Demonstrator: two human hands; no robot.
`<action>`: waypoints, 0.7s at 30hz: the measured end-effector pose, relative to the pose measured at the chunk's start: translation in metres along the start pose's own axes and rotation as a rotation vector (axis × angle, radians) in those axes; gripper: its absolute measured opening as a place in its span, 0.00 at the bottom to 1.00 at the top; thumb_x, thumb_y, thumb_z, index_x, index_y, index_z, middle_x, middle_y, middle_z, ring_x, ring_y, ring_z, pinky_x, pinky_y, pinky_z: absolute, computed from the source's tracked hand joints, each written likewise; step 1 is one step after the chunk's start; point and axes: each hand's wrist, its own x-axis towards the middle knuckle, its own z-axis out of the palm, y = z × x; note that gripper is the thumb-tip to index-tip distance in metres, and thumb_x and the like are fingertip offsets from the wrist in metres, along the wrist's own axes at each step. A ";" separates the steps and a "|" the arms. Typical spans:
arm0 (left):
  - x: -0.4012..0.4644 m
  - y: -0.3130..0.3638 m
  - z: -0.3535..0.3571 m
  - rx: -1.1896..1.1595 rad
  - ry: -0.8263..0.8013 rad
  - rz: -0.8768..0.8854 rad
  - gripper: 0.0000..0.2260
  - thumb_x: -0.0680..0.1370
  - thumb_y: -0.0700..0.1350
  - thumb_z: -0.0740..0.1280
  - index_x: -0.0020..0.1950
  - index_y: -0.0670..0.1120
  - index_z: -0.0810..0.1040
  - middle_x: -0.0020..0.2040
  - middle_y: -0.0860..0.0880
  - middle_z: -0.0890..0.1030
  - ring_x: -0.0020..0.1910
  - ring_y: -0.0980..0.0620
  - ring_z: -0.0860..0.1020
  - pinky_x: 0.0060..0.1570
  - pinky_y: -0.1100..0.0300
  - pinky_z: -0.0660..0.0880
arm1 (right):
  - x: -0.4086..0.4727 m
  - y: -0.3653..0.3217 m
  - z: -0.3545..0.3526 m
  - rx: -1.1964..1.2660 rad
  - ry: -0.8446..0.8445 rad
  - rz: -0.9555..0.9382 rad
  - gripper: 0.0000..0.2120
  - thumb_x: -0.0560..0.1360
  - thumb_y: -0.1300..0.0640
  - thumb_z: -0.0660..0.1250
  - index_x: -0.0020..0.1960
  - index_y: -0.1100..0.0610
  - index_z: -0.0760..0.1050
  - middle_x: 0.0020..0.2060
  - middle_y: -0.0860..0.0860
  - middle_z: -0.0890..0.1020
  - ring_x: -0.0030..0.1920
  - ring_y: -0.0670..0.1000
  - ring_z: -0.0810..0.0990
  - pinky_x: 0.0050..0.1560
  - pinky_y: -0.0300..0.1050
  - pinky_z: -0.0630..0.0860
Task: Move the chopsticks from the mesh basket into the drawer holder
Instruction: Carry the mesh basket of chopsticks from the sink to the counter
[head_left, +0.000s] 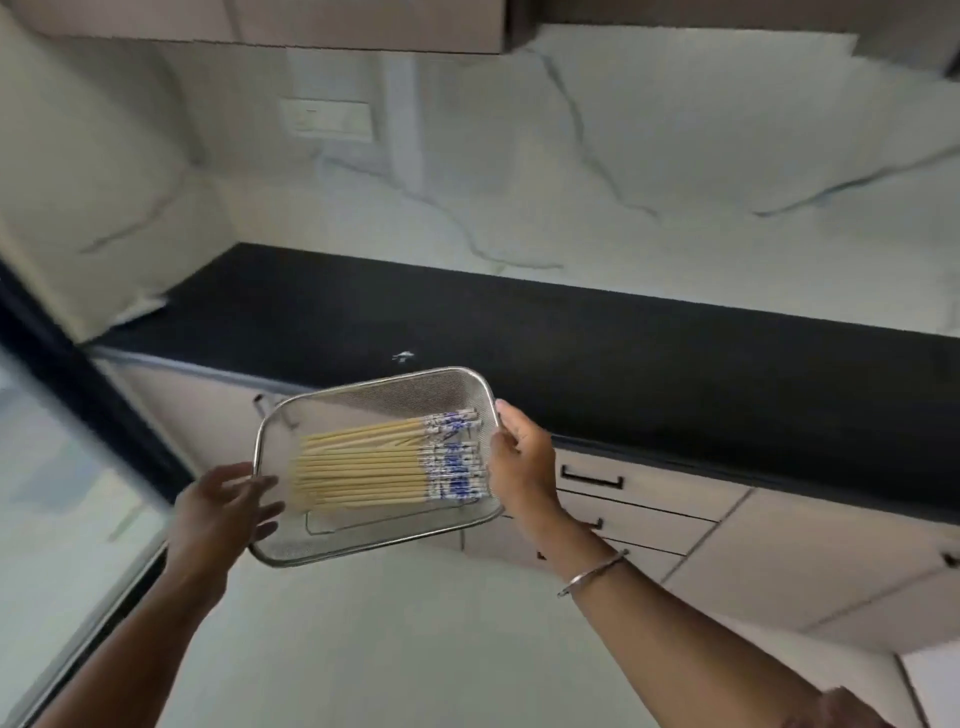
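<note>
Below black counter (571, 343), both hands grip mesh basket (291, 551); chopsticks (384, 465) lie crosswise, patterned ends right.

Two hands hold a mesh basket of chopsticks in front of a black kitchen counter.

The right hand (519, 457) grips the mesh basket's (374, 540) right rim; the left hand (223, 512) supports its left end. The chopsticks (384, 462) lie side by side, their blue-patterned ends toward the right hand, above closed drawers (639, 499).

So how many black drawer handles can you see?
3: one handle beside the right hand, one partly behind the wrist, one at the right edge. More may be hidden.
</note>
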 end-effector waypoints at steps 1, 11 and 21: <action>0.016 0.010 0.026 0.018 -0.044 0.007 0.13 0.81 0.38 0.70 0.65 0.39 0.77 0.55 0.37 0.84 0.47 0.39 0.85 0.48 0.49 0.82 | 0.014 0.002 -0.018 0.002 0.038 0.008 0.21 0.82 0.63 0.57 0.74 0.56 0.71 0.66 0.50 0.79 0.56 0.38 0.79 0.47 0.25 0.74; 0.116 0.087 0.253 0.132 -0.400 0.118 0.03 0.77 0.45 0.72 0.50 0.48 0.83 0.44 0.49 0.86 0.41 0.51 0.85 0.38 0.58 0.82 | 0.132 0.033 -0.135 -0.065 0.415 0.186 0.16 0.84 0.61 0.59 0.70 0.56 0.74 0.45 0.36 0.76 0.38 0.31 0.80 0.32 0.27 0.74; 0.179 0.106 0.394 0.201 -0.524 0.047 0.09 0.76 0.41 0.69 0.47 0.55 0.85 0.44 0.50 0.87 0.45 0.47 0.87 0.52 0.48 0.85 | 0.226 0.082 -0.184 -0.203 0.556 0.362 0.15 0.82 0.67 0.57 0.65 0.60 0.77 0.54 0.48 0.83 0.46 0.39 0.80 0.48 0.27 0.74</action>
